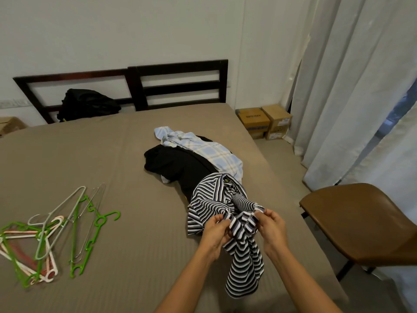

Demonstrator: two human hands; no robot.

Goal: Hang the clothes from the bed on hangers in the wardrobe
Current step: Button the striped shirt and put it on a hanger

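- Left grip (215, 231) is pinching a striped shirt (225, 197), fingers curled into the fabric, just above the bed (135, 256).
- Right grip (270, 229) is pinching the same shirt's edge close beside it, thumb and fingers closed on the cloth.
- One end of the shirt is trailing toward the camera across the bed; the other is lying back against the pile.
- Black garment (180, 163) and checked shirt (216, 152) are lying heaped mid-bed, touching each other and the striped shirt.
- Hangers (45, 233), green, white, pinkish and wire, are lying tangled on the bed's left, well apart from the clothes.
- Black bag (88, 105) is leaning on the headboard (180, 84).
- Boxes (264, 120) are sitting stacked on the floor between bed and curtain (338, 86), all closed, so their contents are hidden.
- Chair (361, 222) is standing beside the bed's right edge.
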